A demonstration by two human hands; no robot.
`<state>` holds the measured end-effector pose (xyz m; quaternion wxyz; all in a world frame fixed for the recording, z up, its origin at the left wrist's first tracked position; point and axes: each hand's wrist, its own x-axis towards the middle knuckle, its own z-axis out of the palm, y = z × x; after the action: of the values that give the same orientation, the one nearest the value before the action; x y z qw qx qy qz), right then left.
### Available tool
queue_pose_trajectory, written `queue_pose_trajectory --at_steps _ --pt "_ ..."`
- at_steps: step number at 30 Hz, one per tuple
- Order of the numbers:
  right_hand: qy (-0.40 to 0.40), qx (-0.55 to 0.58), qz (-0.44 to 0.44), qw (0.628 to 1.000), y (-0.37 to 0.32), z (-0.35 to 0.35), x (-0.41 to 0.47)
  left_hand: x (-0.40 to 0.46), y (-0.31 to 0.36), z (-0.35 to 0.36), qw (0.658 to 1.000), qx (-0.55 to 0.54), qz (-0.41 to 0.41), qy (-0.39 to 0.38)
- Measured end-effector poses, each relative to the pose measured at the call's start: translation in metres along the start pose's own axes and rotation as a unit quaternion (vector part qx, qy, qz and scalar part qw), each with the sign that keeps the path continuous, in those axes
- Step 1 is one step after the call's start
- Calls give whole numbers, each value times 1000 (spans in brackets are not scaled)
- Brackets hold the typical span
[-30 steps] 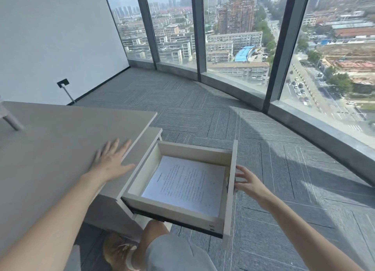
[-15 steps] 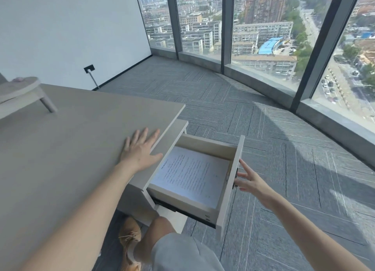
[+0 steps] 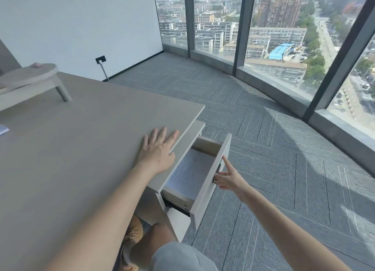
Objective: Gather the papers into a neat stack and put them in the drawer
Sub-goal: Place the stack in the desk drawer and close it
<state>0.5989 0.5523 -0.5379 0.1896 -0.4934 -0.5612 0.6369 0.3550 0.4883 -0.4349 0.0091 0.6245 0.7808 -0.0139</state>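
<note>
From the head camera I saw a wide, pale grey-beige desk top (image 3: 81,159) filling the left half of the view, its near and left edges cut off by the frame. Beyond it lay grey patterned carpet (image 3: 284,169) and tall dark-framed windows (image 3: 239,27) over a city. At the desk's right end a light wooden drawer with a pale front panel (image 3: 211,179) stood part-way open; its rear portion was hidden under the desk edge. Inside lay the stack of white printed papers (image 3: 190,173), flat on the drawer floor, their far side tucked out of sight and the text too small to read. The left hand (image 3: 158,148) rested palm-down on the desk top near its corner, fingers spread and straight, holding nothing. The right hand (image 3: 227,178) touched the outer face of the drawer front at its dark handle, index finger extended upward along the panel; I could not tell whether the other fingers gripped the handle. A raised grey round-edged stand (image 3: 30,77) sat at the far left, partly cropped.
</note>
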Motion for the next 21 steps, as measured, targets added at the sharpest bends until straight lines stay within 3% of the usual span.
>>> queue_pose_trajectory --at_steps 21 --pt "-34 16 -35 999 -32 78 60 1 -1 5 999 7 12 31"
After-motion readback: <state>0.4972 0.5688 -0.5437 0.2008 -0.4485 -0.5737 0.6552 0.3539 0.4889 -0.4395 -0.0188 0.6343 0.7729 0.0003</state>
